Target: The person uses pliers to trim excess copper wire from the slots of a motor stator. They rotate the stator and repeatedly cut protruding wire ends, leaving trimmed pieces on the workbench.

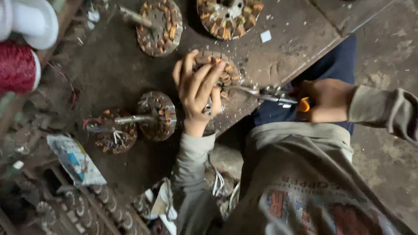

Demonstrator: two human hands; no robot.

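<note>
On the dark worktop (130,65), the left hand (198,89) is pressed tight over a round motor coil (222,69) near the edge while the right hand (326,101) squeezes pliers (265,92) into its side, and the next pull looks to need a steady grip.

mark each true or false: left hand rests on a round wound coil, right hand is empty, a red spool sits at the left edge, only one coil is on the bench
1. The left hand rests on a round wound coil: true.
2. The right hand is empty: false, it grips pliers with orange handles, tips pointed at that coil.
3. A red spool sits at the left edge: true.
4. Only one coil lies on the bench: false, several more lie around, including one at the top edge.
</note>
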